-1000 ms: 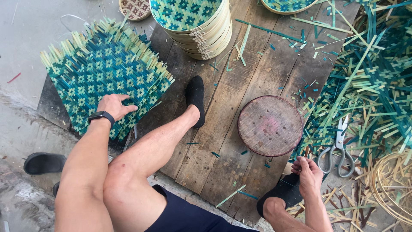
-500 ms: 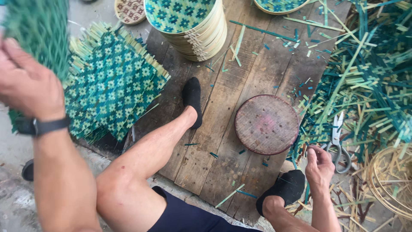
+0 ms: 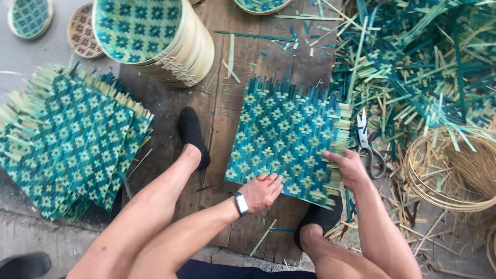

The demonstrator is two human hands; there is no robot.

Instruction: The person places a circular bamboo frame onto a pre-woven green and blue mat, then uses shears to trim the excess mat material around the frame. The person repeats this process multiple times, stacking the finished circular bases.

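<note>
A square woven mat [image 3: 285, 135] of teal and pale bamboo strips lies on the wooden board [image 3: 222, 113], covering the spot in front of me. My left hand [image 3: 261, 191], with a dark wristband, rests flat on the mat's near edge. At the near right edge my right hand [image 3: 347, 168] grips the mat. A pile of the same woven mats [image 3: 67, 139] lies at the left on the floor.
A tall stack of round woven trays [image 3: 155, 39] stands at the back. Scissors [image 3: 369, 144] lie right of the mat beside a heap of bamboo strips [image 3: 418, 67]. Coiled bamboo rims [image 3: 449, 175] sit at the right. My feet in black socks rest on the board.
My left hand lifted a mat from the left pile and carried it across to the board; it now covers the round wooden block. My right hand moved onto its edge.
</note>
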